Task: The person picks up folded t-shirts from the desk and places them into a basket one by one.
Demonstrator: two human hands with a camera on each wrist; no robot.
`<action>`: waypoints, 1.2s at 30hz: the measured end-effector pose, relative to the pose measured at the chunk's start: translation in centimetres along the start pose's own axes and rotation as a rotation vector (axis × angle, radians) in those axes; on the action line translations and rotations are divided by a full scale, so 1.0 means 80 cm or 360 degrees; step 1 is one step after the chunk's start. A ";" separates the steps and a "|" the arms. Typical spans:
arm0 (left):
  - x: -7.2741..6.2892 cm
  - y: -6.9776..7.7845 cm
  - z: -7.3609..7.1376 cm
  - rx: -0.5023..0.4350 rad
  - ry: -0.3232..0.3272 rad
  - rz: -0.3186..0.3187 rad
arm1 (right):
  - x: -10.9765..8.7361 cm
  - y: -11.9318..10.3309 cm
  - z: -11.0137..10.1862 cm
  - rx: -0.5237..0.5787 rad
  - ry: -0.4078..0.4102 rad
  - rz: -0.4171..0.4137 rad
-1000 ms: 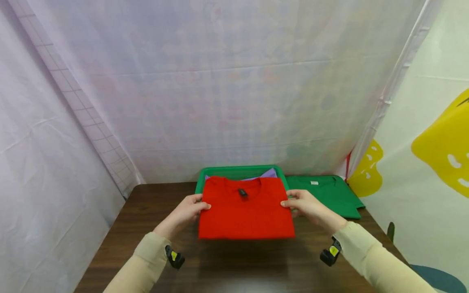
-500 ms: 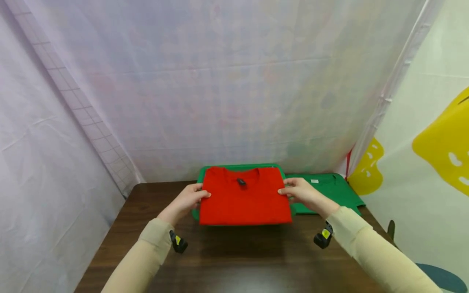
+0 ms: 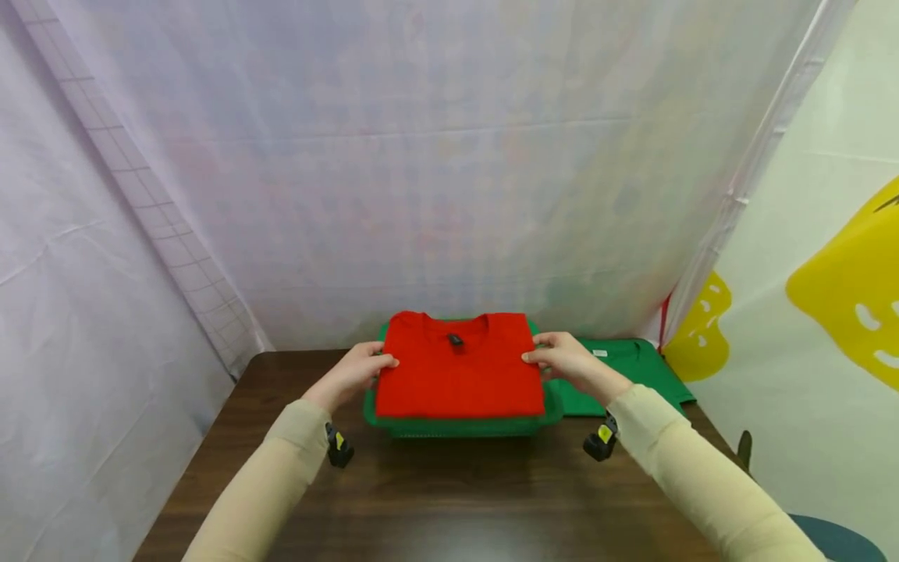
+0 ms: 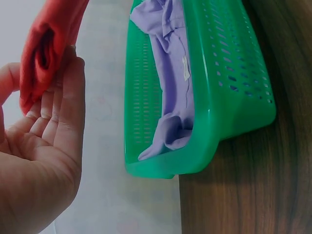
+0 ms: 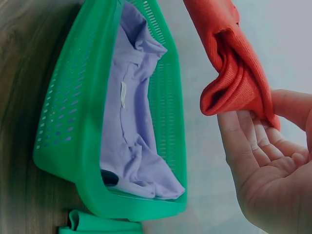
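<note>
Both hands hold a folded red T-shirt [image 3: 460,378] level above a green plastic basket [image 3: 463,427]. My left hand [image 3: 353,373] grips its left side, thumb on top and fingers beneath. On the opposite side my right hand [image 3: 572,363] pinches the shirt the same way. In the left wrist view the rolled edge of the red T-shirt [image 4: 48,48] lies between thumb and fingers, apart from the basket [image 4: 209,141]. A purple garment [image 5: 129,112] with a small white tag lies inside the basket, seen in both wrist views; in the head view the shirt hides it.
A folded green T-shirt [image 3: 632,371] lies on the dark wooden table [image 3: 463,499] just right of the basket. A pale curtain [image 3: 435,195] hangs behind the table. At the lower right is a dark blue rounded seat [image 3: 836,538].
Both hands have carried the red T-shirt away from the body, over the basket. The basket's front edge now shows below the shirt, and the purple garment is covered in the head view.
</note>
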State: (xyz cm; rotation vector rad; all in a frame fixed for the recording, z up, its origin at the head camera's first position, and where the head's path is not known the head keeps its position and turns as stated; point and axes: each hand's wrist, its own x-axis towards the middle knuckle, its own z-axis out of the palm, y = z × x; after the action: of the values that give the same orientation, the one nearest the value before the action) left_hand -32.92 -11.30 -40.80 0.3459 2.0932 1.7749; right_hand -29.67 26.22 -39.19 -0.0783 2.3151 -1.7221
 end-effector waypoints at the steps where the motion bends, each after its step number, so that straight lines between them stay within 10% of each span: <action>1: 0.001 0.001 -0.001 0.0010 -0.0003 0.0003 | 0.002 -0.001 -0.001 -0.0009 0.0006 0.0004; 36: 0.051 0.007 -0.003 0.0186 0.0079 -0.0093 | 0.052 -0.001 -0.013 -0.0226 0.0049 0.0066</action>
State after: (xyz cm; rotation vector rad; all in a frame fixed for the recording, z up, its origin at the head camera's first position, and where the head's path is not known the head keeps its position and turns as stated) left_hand -36.70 -9.70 -40.76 0.2718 2.2238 1.6484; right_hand -33.94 26.35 -39.58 -0.0298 2.4407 -1.5486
